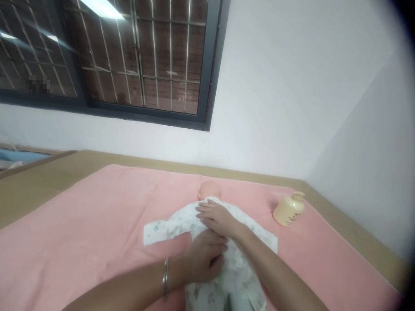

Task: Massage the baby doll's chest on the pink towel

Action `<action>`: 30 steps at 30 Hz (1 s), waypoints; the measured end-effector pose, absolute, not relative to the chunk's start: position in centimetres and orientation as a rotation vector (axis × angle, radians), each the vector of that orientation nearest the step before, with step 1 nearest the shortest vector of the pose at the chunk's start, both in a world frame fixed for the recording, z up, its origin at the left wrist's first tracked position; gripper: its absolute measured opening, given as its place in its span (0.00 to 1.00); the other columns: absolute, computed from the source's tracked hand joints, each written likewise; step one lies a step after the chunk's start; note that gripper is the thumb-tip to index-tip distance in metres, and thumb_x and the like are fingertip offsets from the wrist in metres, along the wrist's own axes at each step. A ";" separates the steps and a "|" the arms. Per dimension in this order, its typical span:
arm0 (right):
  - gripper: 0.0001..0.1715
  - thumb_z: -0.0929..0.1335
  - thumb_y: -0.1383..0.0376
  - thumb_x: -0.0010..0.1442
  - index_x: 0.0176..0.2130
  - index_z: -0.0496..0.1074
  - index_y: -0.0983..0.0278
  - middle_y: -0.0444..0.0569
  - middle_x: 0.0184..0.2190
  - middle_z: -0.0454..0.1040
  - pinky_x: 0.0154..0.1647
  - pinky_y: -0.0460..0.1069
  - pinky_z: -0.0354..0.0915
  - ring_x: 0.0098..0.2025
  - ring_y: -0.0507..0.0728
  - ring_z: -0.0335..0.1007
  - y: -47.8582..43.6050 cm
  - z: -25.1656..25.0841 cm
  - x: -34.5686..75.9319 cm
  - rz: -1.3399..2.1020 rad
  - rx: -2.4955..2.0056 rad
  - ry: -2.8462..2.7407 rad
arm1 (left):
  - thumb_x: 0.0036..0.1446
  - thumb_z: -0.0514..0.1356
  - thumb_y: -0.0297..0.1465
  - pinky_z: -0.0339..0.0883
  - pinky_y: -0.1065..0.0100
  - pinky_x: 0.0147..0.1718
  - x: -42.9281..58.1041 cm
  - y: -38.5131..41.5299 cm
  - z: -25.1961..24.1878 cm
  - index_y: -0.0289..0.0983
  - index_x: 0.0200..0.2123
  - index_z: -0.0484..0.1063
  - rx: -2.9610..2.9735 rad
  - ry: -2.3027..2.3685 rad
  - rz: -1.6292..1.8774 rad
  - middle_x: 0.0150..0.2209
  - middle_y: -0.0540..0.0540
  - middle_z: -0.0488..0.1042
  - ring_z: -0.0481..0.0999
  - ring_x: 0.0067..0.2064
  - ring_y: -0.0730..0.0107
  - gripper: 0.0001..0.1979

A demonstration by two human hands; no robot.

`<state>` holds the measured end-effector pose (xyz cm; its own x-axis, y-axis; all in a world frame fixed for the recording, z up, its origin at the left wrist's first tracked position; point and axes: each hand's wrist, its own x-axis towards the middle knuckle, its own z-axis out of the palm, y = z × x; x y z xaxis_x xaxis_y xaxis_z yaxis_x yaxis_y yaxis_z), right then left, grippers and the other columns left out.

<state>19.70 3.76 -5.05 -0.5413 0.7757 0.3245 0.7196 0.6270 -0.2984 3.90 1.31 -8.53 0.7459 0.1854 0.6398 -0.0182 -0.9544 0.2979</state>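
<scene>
A baby doll lies on a pink blanket, its bald round head [210, 190] toward the wall. It wears a white baby suit [167, 230] with small grey-green prints, its sleeves spread to both sides. My right hand [216, 217] rests flat on the suit's upper middle, just below the head, fingers stretched out. Lower down, my left hand [205, 257], with silver bangles at the wrist, is closed over the middle of the suit. Its fingers are curled and pressed together, and whatever lies between the fingertips is hidden. The two hands touch or overlap slightly.
A pale yellow pump bottle [288, 210] stands on the pink blanket [106, 216] to the right of the doll. The blanket covers a tan surface [42, 181] that meets a white wall [266, 95]. A dark-framed barred window [142, 56] is above.
</scene>
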 end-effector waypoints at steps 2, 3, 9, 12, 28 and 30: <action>0.18 0.58 0.62 0.68 0.47 0.75 0.55 0.42 0.54 0.70 0.65 0.59 0.42 0.61 0.56 0.57 4.5 -4.9 19.0 0.156 -1.243 -2.416 | 0.52 0.51 0.23 0.66 0.57 0.47 4.0 1.4 -8.5 0.37 0.40 0.69 2.638 0.120 1.069 0.42 0.41 0.75 0.73 0.45 0.61 0.13; 0.18 0.59 0.62 0.68 0.48 0.75 0.55 0.42 0.54 0.70 0.65 0.60 0.42 0.62 0.56 0.56 4.6 -5.0 18.9 0.141 -1.289 -2.386 | 0.53 0.50 0.24 0.66 0.56 0.48 4.0 1.4 -8.4 0.38 0.42 0.70 2.628 0.117 1.066 0.43 0.41 0.75 0.73 0.46 0.60 0.14; 0.25 0.57 0.63 0.67 0.60 0.64 0.62 0.49 0.64 0.56 0.65 0.60 0.42 0.67 0.59 0.45 1.5 -7.2 21.1 0.181 -1.552 -2.037 | 0.60 0.46 0.26 0.60 0.53 0.55 4.1 1.3 -8.4 0.41 0.52 0.69 2.638 0.266 0.914 0.49 0.42 0.74 0.70 0.53 0.60 0.20; 0.28 0.54 0.59 0.69 0.62 0.61 0.67 0.53 0.65 0.53 0.66 0.58 0.43 0.67 0.59 0.42 -0.4 -8.0 21.8 0.283 -1.575 -1.973 | 0.65 0.43 0.33 0.44 0.49 0.63 4.6 3.1 -8.8 0.38 0.61 0.58 2.655 0.714 0.816 0.61 0.40 0.62 0.56 0.64 0.59 0.23; 0.43 0.45 0.48 0.68 0.50 0.73 0.73 0.64 0.50 0.72 0.53 0.55 0.59 0.53 0.65 0.68 6.4 -3.9 23.4 0.559 -2.269 -1.776 | 0.64 0.40 0.41 0.37 0.49 0.62 6.1 6.7 -8.8 0.24 0.58 0.61 2.542 1.759 0.530 0.60 0.31 0.61 0.56 0.64 0.50 0.31; 0.44 0.45 0.47 0.67 0.49 0.73 0.73 0.64 0.50 0.72 0.51 0.55 0.61 0.52 0.65 0.69 6.6 -3.9 23.7 0.597 -2.291 -1.758 | 0.65 0.39 0.39 0.36 0.47 0.62 6.3 6.9 -8.3 0.26 0.55 0.65 2.526 1.773 0.527 0.57 0.32 0.66 0.60 0.61 0.51 0.28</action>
